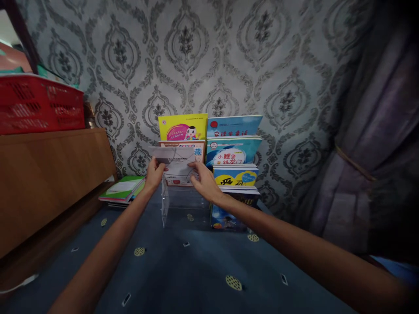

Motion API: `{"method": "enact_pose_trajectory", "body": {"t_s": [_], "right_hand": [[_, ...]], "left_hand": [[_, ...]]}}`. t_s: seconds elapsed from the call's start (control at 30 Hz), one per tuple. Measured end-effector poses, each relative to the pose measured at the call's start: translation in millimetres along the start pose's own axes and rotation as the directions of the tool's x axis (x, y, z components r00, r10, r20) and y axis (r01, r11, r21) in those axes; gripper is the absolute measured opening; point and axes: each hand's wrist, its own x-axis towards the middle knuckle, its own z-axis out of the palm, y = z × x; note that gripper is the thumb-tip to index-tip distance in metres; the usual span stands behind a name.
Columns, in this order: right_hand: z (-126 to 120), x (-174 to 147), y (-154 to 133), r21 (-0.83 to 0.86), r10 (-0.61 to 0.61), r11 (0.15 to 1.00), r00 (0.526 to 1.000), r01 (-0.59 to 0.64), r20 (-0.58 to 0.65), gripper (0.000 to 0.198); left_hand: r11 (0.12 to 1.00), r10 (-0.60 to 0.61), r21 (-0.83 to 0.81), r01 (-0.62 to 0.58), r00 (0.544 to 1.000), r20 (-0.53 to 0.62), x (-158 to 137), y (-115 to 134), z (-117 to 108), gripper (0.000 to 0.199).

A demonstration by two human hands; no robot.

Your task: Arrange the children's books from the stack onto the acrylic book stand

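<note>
A thin white-grey booklet [178,157] is pinched between my two hands, over the left side of a clear tiered book rack [185,208]. My left hand [155,173] grips its left edge, thumb on the front. At its right edge my right hand [203,178] is closed, with fingertips on the cover. Just behind the booklet, partly hidden, stands a brown-bordered book [200,151], and behind that a yellow book [183,126]. The lower left tiers of the rack show only see-through plastic.
In the right column stand two blue books, including a carp-story book [233,152], a yellow-and-blue book [235,175] and dark-covered books [231,213]. Left are stacked booklets [122,189], a wooden cabinet [55,174] and a red basket [42,104]. A curtain [353,152] hangs right.
</note>
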Motion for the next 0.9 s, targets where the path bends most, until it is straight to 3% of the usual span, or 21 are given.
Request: {"method": "enact_pose_trajectory", "body": {"t_s": [0.37,0.47,0.67,0.9], "right_hand": [[-13,7,-4,-0.124,-0.024,0.992,1.0,0.026,0.011,0.037],[-16,15,-1,-0.132,-0.028,0.991,0.999,0.025,-0.018,0.041],[-21,23,5,-0.151,-0.022,0.989,0.998,0.013,-0.053,0.045],[-31,28,11,-0.165,-0.057,0.985,0.998,0.051,-0.033,0.05]], "left_hand": [[0.994,-0.057,0.094,0.05,0.996,0.069,-11,-24,9,0.026],[0.983,-0.052,0.177,0.04,0.997,0.063,-14,-26,8,0.029],[0.907,-0.008,0.421,0.008,1.0,-0.001,-18,-18,4,0.016],[0.863,0.013,0.505,-0.003,1.0,-0.015,-11,-11,1,0.045]]}}
